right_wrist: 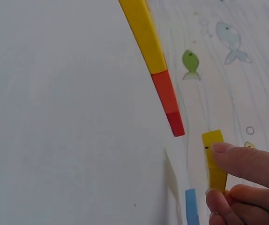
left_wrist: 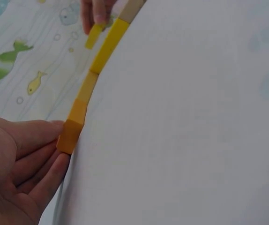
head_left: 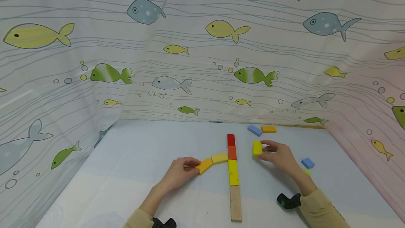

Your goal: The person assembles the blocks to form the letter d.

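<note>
Left grip (head_left: 181, 172) pinched an orange block (head_left: 205, 166) touching a pale yellow block (head_left: 219, 158), right grip (head_left: 279, 154) held a bright yellow block (head_left: 257, 148), a row of blocks (head_left: 233, 172) lay between them

The head view reaches me bright, under soft, even light whose source lies out of frame. A pale sheen streaks the curtain (head_left: 196, 59) at the left edge, and a pink cast tints it at the right. Faint, soft-edged shadows lie on the table (head_left: 142, 143) beside my forearms (head_left: 300, 175), at lower centre and lower right. Both wrist views are dimmer, the table flat grey. In the left one, my right hand (left_wrist: 97, 11), at upper left, looks hazy.
</note>
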{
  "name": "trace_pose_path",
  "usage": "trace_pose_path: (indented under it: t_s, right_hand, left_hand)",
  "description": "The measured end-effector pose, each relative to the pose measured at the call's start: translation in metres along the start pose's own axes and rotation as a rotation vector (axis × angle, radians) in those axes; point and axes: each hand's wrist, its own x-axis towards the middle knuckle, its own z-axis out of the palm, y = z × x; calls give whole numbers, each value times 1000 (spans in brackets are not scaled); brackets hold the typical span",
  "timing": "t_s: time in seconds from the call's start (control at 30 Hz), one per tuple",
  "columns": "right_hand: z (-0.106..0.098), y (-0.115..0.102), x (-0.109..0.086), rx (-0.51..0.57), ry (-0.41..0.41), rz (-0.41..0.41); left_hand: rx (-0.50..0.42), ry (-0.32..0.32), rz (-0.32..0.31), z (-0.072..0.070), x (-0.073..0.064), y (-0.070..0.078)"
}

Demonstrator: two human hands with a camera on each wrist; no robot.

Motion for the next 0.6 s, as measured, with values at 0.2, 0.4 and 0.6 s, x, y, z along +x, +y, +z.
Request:
trace_pose_path:
  t_s: [0.2, 0.4, 0.6]
  right_hand:
    - [1, -3, -1, -8, -11, 3]
    - [3, -10, -2, -16, -20, -20]
    - [5, -20, -6, -13, -18, -62]
  left_hand:
    - [2, -1, 4, 0, 0, 0]
    - [-3, 4, 7, 1, -1, 2]
    - [-7, 11, 18, 1, -1, 3]
